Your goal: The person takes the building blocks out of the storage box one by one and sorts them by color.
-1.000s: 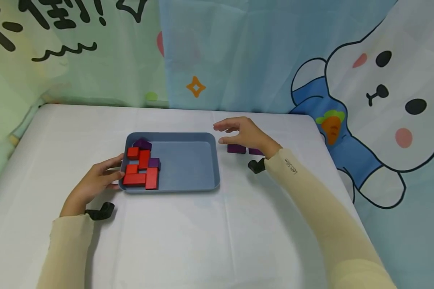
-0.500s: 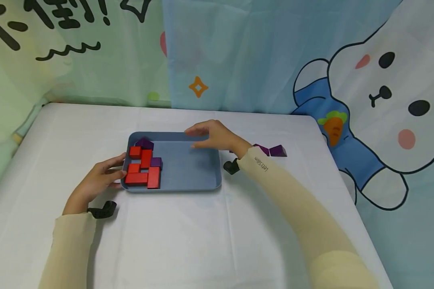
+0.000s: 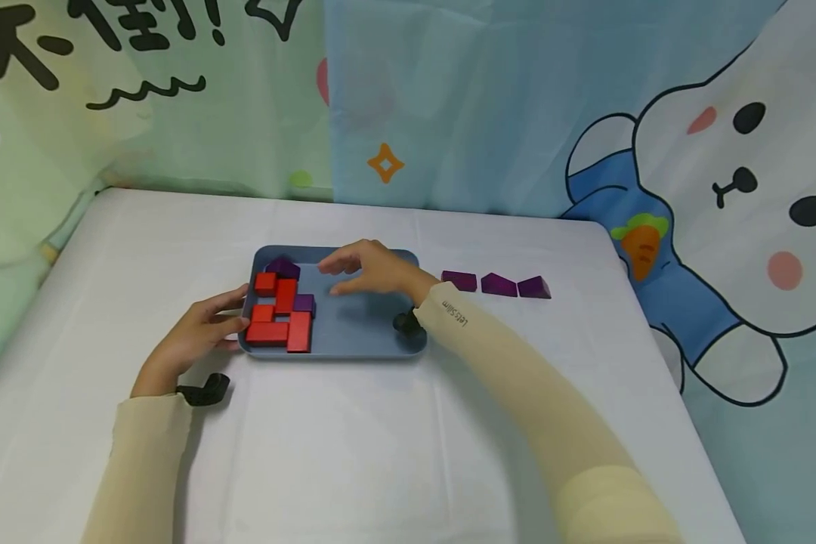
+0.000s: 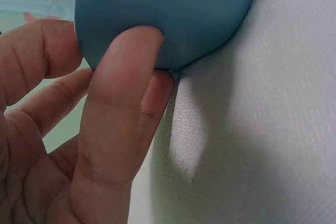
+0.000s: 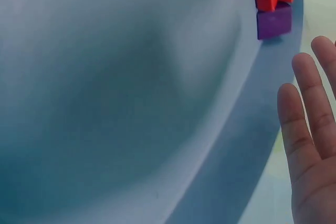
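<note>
A blue-grey tray (image 3: 353, 332) lies on the table, with several red and purple blocks packed at its left end. At its left edge my left hand (image 3: 200, 336) holds the tray; in the left wrist view the thumb (image 4: 123, 103) presses the wall while the other fingers reach around the edge. My right hand (image 3: 374, 270) hovers above the middle of the tray, fingers apart and nothing between them. Its relaxed, extended fingers (image 5: 310, 82) show in the right wrist view beside the tray wall. A small purple block (image 3: 304, 304) is the nearest block on the right of the group.
To the right of the tray, 3 purple blocks (image 3: 499, 285) lie in a row on the white tablecloth (image 3: 353, 438). A printed curtain (image 3: 476, 106) hangs behind the table. Each wrist carries a black camera mount (image 3: 207, 390).
My right hand has moved left from above the purple blocks to over the tray, leaving that row in sight. The left hand stays at the tray's edge while the head view shifts slightly.
</note>
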`<state>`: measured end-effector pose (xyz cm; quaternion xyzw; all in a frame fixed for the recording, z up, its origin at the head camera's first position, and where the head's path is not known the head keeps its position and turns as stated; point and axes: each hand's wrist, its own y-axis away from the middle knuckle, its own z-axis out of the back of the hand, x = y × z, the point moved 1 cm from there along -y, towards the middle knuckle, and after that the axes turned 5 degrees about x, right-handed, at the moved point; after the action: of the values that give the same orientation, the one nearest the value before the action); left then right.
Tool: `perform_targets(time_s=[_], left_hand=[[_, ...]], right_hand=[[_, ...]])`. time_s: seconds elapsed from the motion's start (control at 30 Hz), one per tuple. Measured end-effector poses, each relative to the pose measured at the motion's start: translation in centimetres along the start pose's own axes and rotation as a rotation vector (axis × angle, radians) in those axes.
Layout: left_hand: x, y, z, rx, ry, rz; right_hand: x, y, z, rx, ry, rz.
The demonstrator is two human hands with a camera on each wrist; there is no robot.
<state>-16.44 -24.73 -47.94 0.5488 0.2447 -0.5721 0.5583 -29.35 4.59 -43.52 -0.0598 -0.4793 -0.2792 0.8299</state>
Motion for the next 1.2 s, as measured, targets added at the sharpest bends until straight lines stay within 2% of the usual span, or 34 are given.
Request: perform_targets(time_s=[0.43, 0.77, 1.2], left_hand=[[0.0, -0.3, -0.1, -0.001, 0.019, 0.0], [0.1, -0.3, 0.1, 0.001, 0.038, 0.001], [0.0, -0.1, 0.0, -0.001, 0.027, 0.01]], right_hand=[[-1.1, -2.7, -2.5, 0.118, -0.03, -0.081], [-1.0, -3.3, -3.3, 0.082, 0.019, -0.093], [-0.8, -1.9, -2.7, 0.012, -0.044, -0.064]])
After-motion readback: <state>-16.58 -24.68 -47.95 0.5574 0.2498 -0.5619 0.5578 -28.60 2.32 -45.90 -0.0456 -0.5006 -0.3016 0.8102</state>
